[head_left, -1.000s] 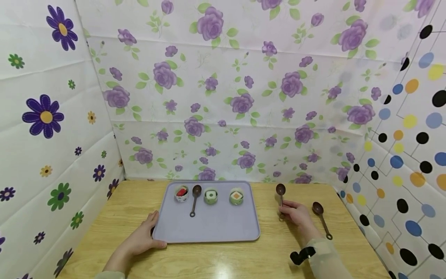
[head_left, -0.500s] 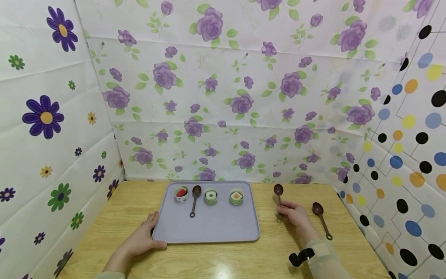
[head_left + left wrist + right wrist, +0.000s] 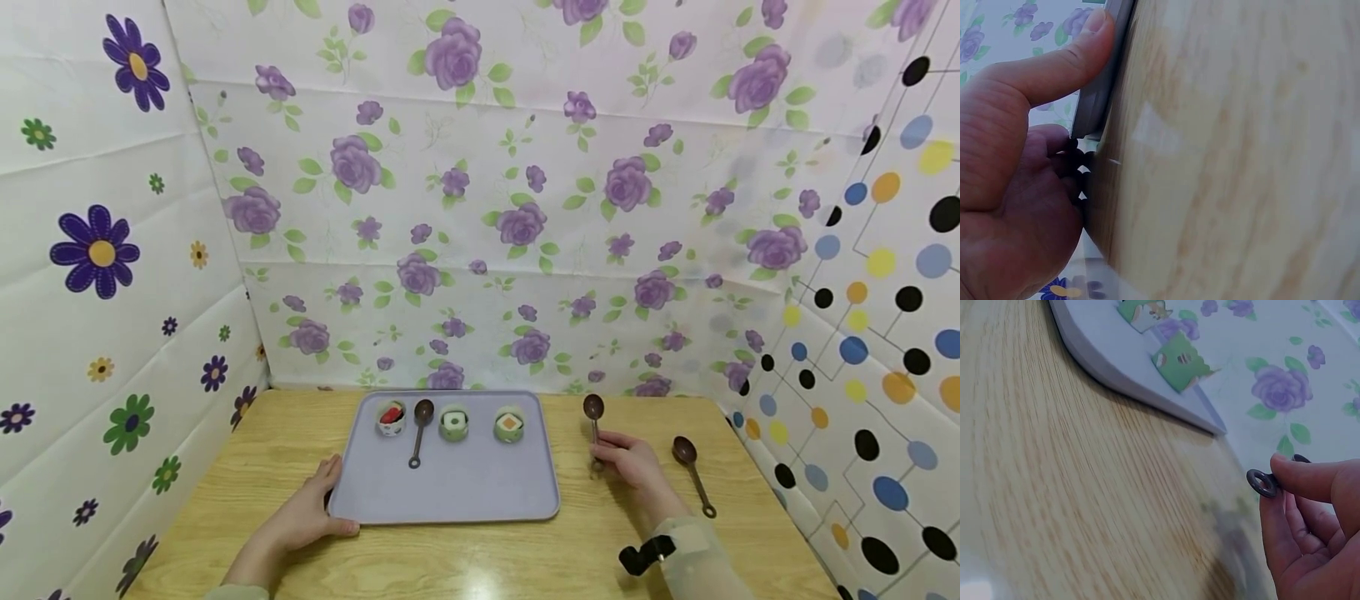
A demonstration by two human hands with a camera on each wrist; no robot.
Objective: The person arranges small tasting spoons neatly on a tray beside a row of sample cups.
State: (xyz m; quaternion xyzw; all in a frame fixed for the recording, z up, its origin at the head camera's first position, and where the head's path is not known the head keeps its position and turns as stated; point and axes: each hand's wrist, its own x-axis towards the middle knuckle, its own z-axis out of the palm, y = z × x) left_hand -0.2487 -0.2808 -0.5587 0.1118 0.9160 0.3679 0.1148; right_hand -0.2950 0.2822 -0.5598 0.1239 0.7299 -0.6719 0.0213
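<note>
Brown plastic-looking spoon (image 3: 593,408) is pinched near its ringed end between the thumb and fingers of the right hand (image 3: 630,462), held above the table (image 3: 420,562); since the earlier frames it has been carried slightly leftward, nearer the lavender tray (image 3: 450,492). The tray's near-left corner is touched by the left hand (image 3: 303,512), its fingers outstretched, unmoved. Three cups (image 3: 453,430) and another spoon (image 3: 423,412) are left unshifted on the tray, as is a third spoon (image 3: 684,451) to the right.

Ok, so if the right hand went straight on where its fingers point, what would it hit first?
The right hand would probably meet the right edge of the tray. Height is unclear, so the hand might pass over to the nearest green cup.
</note>
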